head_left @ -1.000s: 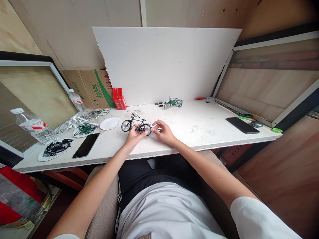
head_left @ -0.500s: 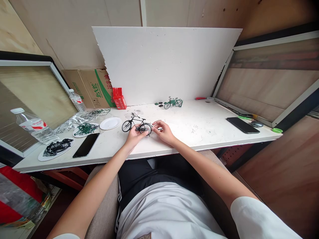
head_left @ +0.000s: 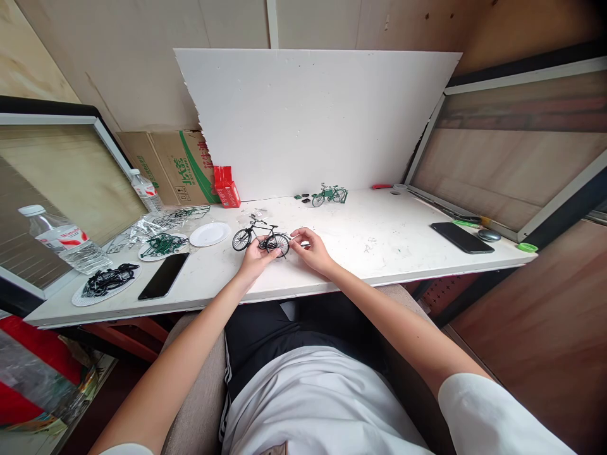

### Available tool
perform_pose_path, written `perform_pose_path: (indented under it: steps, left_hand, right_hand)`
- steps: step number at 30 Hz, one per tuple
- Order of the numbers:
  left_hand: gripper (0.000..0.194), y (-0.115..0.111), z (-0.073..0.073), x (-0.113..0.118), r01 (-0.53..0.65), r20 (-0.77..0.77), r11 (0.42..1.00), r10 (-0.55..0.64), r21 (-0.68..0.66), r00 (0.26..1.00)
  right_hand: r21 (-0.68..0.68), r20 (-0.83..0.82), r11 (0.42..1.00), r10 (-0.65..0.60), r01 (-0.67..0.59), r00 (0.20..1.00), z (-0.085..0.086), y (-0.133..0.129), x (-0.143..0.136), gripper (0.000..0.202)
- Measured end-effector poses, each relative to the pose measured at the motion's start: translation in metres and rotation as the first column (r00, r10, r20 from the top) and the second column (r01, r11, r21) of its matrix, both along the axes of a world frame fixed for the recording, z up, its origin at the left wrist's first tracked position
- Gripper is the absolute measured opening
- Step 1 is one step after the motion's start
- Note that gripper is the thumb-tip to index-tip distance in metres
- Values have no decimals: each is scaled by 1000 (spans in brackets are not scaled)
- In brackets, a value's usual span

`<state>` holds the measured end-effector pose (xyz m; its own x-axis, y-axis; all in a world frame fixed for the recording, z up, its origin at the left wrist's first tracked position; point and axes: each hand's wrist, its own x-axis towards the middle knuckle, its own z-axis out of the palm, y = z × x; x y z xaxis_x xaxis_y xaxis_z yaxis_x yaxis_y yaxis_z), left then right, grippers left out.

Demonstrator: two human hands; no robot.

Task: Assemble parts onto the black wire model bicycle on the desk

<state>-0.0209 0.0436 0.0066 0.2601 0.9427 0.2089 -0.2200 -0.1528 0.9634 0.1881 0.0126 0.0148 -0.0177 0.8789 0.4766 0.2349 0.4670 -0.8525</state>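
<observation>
A small black model bicycle [head_left: 255, 231] stands upright just above the near part of the white table. My left hand [head_left: 257, 259] is closed on it from below, thumb and fingers pinching the frame by the pedals and rear wheel. At the rear wheel's right edge is my right hand [head_left: 310, 249], its fingers bent together in a pinch. Whatever those fingertips hold is too small to make out; a dark sliver shows beside them. Farther back, a green model bicycle [head_left: 329, 195] stands on the table with small dark and green pieces to its left.
On the left are a plate of black plastic parts [head_left: 78, 298], a plate of green parts [head_left: 145, 254], a bare white plate [head_left: 209, 234], a phone [head_left: 164, 276] and water bottles [head_left: 66, 241]. Another phone [head_left: 462, 238] lies right. A white board [head_left: 313, 120] stands behind.
Almost nothing differs. Both hands keep their places at the black bicycle, and the view has shifted very slightly.
</observation>
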Motion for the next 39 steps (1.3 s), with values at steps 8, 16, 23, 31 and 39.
perform_pose_path:
  steps: [8, 16, 23, 31, 39]
  left_hand:
    - [72, 2, -2, -1, 5, -2, 1000, -5, 12, 1000]
    - [74, 3, -4, 0, -12, 4, 1000, 12, -2, 1000]
    - [73, 3, -4, 0, -15, 4, 1000, 15, 9, 1000]
    - [74, 3, -4, 0, -19, 1, 1000, 19, 3, 1000]
    - [72, 1, -2, 0, -21, 4, 1000, 21, -3, 1000]
  right_hand:
    - [-2, -16, 1000, 4, -4, 1000, -1, 1, 0, 33]
    - [-20, -13, 1000, 5, -5, 1000, 2, -2, -1, 33]
    - [-19, -26, 1000, 16, -16, 1000, 1, -2, -1, 34]
    - [-23, -39, 1000, 18, -19, 999, 0, 0, -1, 35]
    - [-27, -51, 999, 36, -37, 998, 2, -2, -1, 35]
